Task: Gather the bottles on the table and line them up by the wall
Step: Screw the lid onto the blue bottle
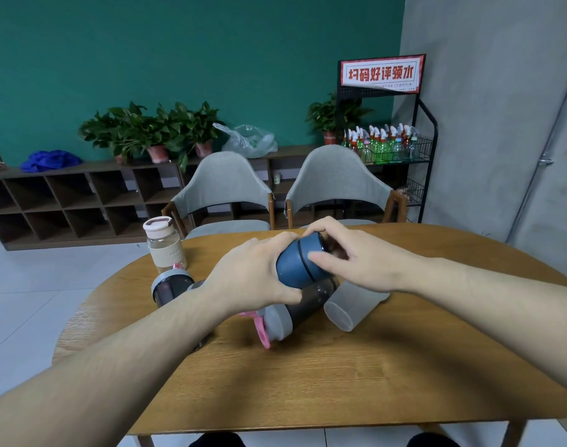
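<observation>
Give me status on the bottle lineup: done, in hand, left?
Done: no line by the wall yet. In hand: left hand and right hand both grip the dark blue bottle, lifted and tilted. Left: the pink-lidded clear bottle stands upright; two grey-lidded smoky bottles and a frosted cup lie on the table.

Matt navy bottle (296, 264) in my hands above the grained wooden table (340, 375); beside it, a frosted plastic cup (350, 306), a smoky translucent bottle (314, 296) with a glossy pink loop (262, 332).
</observation>
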Demonstrator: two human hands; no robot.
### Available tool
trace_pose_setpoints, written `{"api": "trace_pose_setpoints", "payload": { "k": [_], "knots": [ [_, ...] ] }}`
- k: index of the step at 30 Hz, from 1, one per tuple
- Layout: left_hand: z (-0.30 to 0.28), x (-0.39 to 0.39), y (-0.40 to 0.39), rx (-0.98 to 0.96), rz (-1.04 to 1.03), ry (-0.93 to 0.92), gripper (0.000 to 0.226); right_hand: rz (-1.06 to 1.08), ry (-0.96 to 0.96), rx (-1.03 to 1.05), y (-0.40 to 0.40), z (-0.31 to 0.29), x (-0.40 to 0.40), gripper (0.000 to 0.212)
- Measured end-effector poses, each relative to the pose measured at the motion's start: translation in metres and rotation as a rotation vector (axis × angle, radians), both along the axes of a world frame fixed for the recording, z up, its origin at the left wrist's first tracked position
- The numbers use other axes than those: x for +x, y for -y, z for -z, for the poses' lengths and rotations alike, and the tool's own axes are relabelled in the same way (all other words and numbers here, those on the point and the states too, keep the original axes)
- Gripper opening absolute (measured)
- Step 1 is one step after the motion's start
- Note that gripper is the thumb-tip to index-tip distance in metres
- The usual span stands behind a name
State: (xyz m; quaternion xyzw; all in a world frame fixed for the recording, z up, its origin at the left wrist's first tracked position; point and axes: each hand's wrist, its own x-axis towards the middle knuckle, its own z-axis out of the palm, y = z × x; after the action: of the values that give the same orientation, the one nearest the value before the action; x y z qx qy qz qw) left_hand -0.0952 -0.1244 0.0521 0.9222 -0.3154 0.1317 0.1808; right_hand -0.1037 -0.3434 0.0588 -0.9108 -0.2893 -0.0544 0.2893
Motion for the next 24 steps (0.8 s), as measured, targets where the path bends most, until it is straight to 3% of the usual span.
{"api": "trace_pose_setpoints", "payload": {
  "k": [3,6,8,11,14,17,21,24],
  "knots": [
    [0.0,0.0,0.002,0.021,0.0,-0.012,0.077,0.118,-0.171,0.139,-0.009,0.003,0.001,0.033],
    [0.0,0.0,0.0,0.011,0.0,-0.041,0.078,0.107,-0.213,0.114,-0.007,0.003,-0.002,0.054],
    [-0.001,0.0,-0.002,-0.006,-0.006,-0.056,0.078,0.025,0.008,-0.057,0.002,0.003,-0.003,0.069],
    [-0.001,0.001,-0.003,-0.009,-0.002,-0.062,0.074,-0.168,0.387,-0.274,0.014,0.007,0.004,0.067],
    [-0.001,0.001,-0.002,0.016,-0.003,-0.034,0.076,-0.141,0.416,-0.253,0.013,0.009,0.006,0.057],
    [0.0,0.0,0.001,0.026,-0.001,0.031,0.077,-0.07,0.282,-0.087,0.007,0.014,0.003,0.052],
    [0.003,0.002,0.001,0.032,-0.019,0.039,0.08,0.065,-0.032,0.144,-0.008,0.013,-0.002,0.041],
    [0.002,0.003,-0.001,0.014,-0.025,-0.014,0.078,0.135,-0.268,0.287,-0.014,0.012,0.0,0.048]
  ]
}}
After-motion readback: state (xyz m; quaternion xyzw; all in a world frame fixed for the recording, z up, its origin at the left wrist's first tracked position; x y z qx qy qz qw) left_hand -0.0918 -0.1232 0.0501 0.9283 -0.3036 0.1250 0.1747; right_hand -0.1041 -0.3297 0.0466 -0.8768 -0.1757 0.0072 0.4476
